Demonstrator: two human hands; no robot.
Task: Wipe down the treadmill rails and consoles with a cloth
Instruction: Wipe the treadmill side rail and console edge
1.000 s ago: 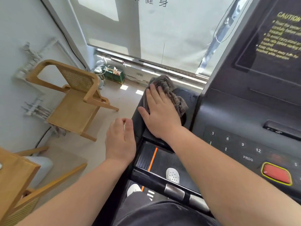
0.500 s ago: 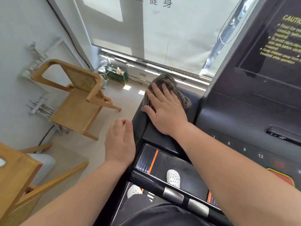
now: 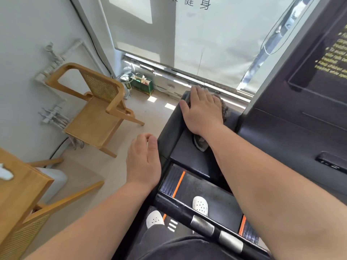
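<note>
- Nearest us, a black crossbar (image 3: 202, 226) with two brushed-metal grip plates slants above the belt (image 3: 208, 188). Our white perforated clogs (image 3: 200, 204) stand on the belt, and its ribbed side strips carry orange lines.
- At lower left a wooden table (image 3: 20, 190) crowds the corner. Pale floor (image 3: 112, 171) lies open between it and the treadmill's left edge.
- Our left hand (image 3: 143, 160) hangs over that gap, just beside the console wing (image 3: 187, 158), with fingers loosely curled and holding nothing.
- The wing is smooth matt black plastic, a flat shelf with a raised, sloping outer rim (rounded at the far corner).
- Our right hand (image 3: 201, 111) lies flat on the wing's far end, fingers straight, pressing down on the grey cloth (image 3: 223, 107). The cloth is almost wholly under the palm, with a nubbly edge showing on the little-finger side and a fold poking out by the wrist.
- Right of it the main console (image 3: 291, 132) rises steeply, dark, with yellow caution lettering.
- Farther off, a wooden armchair (image 3: 97, 113) with a cane back stands well apart from the treadmill. Beyond it are a green box (image 3: 141, 85) by the sill and then the white roller blind (image 3: 216, 40).
</note>
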